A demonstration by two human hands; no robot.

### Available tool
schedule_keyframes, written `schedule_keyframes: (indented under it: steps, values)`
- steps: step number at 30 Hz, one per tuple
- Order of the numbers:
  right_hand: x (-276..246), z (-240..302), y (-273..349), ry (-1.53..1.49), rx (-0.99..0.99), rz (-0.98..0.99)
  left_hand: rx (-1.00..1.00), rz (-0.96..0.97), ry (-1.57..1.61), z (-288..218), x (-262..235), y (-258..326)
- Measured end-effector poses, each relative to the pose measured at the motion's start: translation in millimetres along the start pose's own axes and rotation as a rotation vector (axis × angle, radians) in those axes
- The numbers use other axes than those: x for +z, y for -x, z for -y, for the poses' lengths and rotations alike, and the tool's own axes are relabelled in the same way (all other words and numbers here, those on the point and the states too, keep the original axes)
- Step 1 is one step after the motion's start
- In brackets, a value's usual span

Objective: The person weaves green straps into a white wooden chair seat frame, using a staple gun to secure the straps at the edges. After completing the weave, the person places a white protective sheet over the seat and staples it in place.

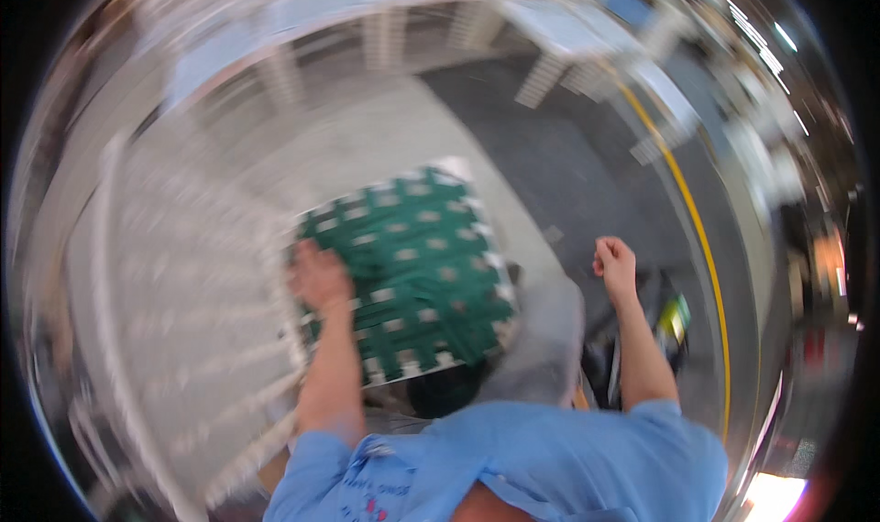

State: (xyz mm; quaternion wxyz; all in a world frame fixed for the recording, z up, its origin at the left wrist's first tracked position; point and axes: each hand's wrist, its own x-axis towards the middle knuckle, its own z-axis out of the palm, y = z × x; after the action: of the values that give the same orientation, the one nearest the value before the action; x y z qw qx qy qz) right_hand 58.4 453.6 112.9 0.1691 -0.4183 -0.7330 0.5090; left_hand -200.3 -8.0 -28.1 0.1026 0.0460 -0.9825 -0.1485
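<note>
The whole head view is smeared by motion blur, so only broad shapes can be read. The largest thing seen is a pale work surface [183, 274], crossed by light ribs or slats on the left and bent by the lens. Beyond it a dark floor [568, 174] is seen, marked by a curved yellow line [697, 229], with pale frames or racks further back that are too blurred to be named.

On the pale surface, near the middle of the view, a green panel [412, 274] is laid flat; it is patterned with rows of small pale rectangles and may be a tray or an array of circuit boards, though this cannot be settled.

The left hand [318, 276] is placed on the left edge of the green panel, apparently pressed down or gripping that edge; whether the fingers are spread or curled cannot be told. The right hand [614, 261] is held free over the floor, well apart from the panel, closed into a loose fist with nothing visibly in it.

As a judgement: with only one edge held and the body plainly in motion, the panel could be dragged askew or tipped off the surface, and small parts on it could be shaken loose.
</note>
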Motion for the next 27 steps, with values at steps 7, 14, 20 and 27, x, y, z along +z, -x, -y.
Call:
schedule_keyframes:
  steps: [7,14,20,27]
  values:
    - [-248.0,-114.2,130.1,0.7,0.327,-0.557,-0.047,0.106,-0.224,-32.2,5.3,7.7]
    - [-189.6,-159.3,135.7,0.499,0.456,-0.077,0.0,0.22,-0.165,-18.7,-26.4,-9.0]
    - [-185.4,-155.7,149.7,0.563,0.465,-0.016,-0.032,0.185,0.004,-4.3,-31.7,-11.0]
    - [-148.7,-82.9,118.5,0.535,0.073,-0.064,-0.068,0.145,0.092,8.0,-32.6,-0.9]
